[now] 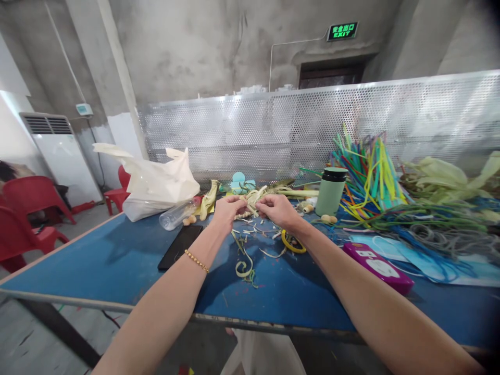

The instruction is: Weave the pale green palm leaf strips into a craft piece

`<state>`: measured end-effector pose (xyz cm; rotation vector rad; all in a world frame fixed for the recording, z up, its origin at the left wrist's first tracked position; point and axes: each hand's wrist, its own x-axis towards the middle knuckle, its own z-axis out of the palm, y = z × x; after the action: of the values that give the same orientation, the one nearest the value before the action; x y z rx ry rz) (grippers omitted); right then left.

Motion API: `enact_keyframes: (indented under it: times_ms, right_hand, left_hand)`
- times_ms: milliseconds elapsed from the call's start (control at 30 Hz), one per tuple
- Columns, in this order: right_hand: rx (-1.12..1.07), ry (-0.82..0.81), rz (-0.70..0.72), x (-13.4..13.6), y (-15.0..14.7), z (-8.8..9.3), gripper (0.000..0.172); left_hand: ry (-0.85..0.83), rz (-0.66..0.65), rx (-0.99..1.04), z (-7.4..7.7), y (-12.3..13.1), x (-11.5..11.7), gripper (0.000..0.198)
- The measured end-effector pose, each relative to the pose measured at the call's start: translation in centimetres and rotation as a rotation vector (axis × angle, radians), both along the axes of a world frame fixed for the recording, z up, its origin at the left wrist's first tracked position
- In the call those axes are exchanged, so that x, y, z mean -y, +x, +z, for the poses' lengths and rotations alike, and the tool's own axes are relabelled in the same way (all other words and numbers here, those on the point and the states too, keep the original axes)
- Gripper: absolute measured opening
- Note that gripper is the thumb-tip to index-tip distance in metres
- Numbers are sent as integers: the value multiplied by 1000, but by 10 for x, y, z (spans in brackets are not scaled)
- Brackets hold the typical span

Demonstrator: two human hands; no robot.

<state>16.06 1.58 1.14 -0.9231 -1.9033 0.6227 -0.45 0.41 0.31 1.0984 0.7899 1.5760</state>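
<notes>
Both my hands meet over the far middle of the blue table [117,260]. My left hand [226,211] and my right hand [276,208] are closed on a pale leaf strip piece [250,204] held between them, with small beads along it. A loose curl of leaf strip [244,263] hangs down from it onto the table. Small pale trimmings [250,226] lie scattered under my hands. A yellow tape ring [292,244] lies just below my right wrist. A gold bead bracelet sits on my left wrist.
A black phone [180,246], a clear plastic bottle [177,213] and a white bag [156,182] are at the left. A green tumbler [331,191], coloured strips [367,166], pale leaves [441,177] and a purple case [377,265] are at the right. Red chairs [27,208] stand far left.
</notes>
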Motion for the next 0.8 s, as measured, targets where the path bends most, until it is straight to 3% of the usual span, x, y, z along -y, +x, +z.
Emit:
enact_keyframes:
  times_ms: [200, 467, 700, 800]
  right_hand:
    - [-81, -82, 103, 12, 0, 10, 14]
    - [-133, -75, 352, 13, 2, 13, 25]
    - [-115, -22, 282, 11, 0, 11, 23]
    - [-52, 137, 149, 9, 0, 11, 20]
  left_hand:
    - [-12, 74, 0, 1, -2, -2, 18]
    - [18, 16, -42, 6, 2, 9, 13]
    - [13, 21, -75, 5, 3, 10, 10]
    - [24, 39, -114, 4, 4, 9, 10]
